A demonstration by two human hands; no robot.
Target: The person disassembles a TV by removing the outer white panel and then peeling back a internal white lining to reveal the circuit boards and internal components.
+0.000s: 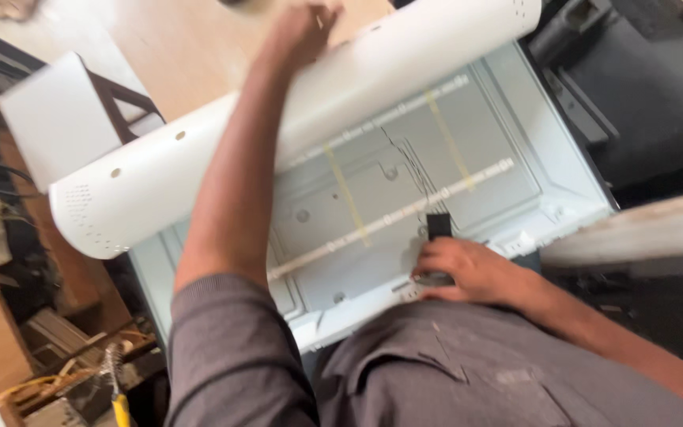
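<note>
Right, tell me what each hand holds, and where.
Left hand grips the curled white sheet at its far edge. Right hand holds a small black part by its lower end.

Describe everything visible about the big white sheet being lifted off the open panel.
The white sheet is large, thin and flexible-looking, bowed into a curved roll above the open metal panel. Small round holes dot its surface, with clusters of tiny perforations near both ends. It runs diagonally from lower left to upper right. The left hand grips its far edge, the forearm crossing over it. The right hand does not touch it.
</note>
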